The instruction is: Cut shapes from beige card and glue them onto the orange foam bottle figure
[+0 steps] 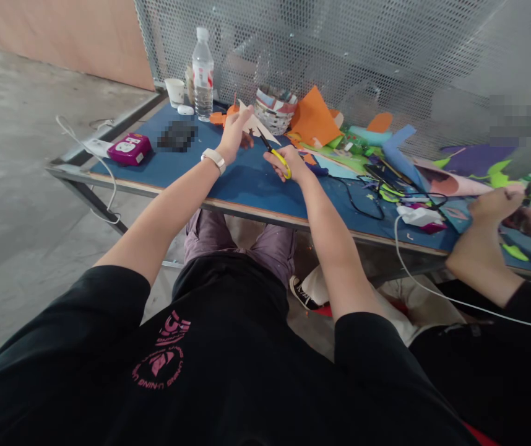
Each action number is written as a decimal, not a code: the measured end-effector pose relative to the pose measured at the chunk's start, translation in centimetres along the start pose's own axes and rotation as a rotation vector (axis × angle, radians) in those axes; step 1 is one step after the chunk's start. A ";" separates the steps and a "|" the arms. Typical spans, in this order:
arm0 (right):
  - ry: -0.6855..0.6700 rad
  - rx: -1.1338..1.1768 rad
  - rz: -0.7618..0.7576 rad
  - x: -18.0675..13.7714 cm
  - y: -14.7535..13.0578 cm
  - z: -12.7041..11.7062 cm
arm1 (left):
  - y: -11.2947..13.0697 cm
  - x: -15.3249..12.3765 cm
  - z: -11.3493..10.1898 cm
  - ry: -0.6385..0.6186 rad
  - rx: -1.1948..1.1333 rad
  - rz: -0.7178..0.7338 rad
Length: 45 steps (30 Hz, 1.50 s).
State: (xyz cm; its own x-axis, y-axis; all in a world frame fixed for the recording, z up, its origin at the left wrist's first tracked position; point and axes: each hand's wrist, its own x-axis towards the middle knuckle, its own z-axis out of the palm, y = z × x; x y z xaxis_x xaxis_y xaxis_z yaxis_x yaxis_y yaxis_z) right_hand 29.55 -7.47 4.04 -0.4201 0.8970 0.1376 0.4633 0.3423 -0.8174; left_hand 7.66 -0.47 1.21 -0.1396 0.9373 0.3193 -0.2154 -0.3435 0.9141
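Observation:
Near the back of the blue table, my left hand [236, 133] is closed on a pale sheet of paper [269, 134], which sticks out to the right of my thumb. My right hand [289, 162] grips a pair of scissors [280, 160] with yellow handles. Their dark blades point up and left and lie against the paper; whether they are apart I cannot tell. Just behind the paper stands a woven basket [275, 111]. A small orange object [219, 118] lies left of my left hand.
At the back left are a water bottle [203, 74] and a paper cup [175, 93]. A purple box [130, 149] sits near the left end. Orange paper [315, 118], coloured scraps and a black cable [353, 201] cover the right side. A co-worker's hands [495, 204] work at far right.

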 end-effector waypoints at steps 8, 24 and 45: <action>0.027 0.012 0.046 -0.7 -1.1 -0.3 | 0.3 -0.4 -0.3 -0.026 -0.008 -0.002; 0.037 0.036 -0.045 0.8 2.4 -0.8 | 1.9 -0.8 -0.5 0.059 -0.026 0.125; 0.082 0.097 -0.061 1.1 1.8 0.9 | 1.7 -1.0 0.8 0.017 -0.289 0.023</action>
State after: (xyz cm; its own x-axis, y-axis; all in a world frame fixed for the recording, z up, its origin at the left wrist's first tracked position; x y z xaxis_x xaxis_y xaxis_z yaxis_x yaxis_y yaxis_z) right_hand 29.22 -6.13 2.25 -0.3783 0.8965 0.2308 0.3594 0.3720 -0.8558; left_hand 8.25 -1.93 2.68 -0.1628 0.9289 0.3326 -0.4783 -0.3692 0.7968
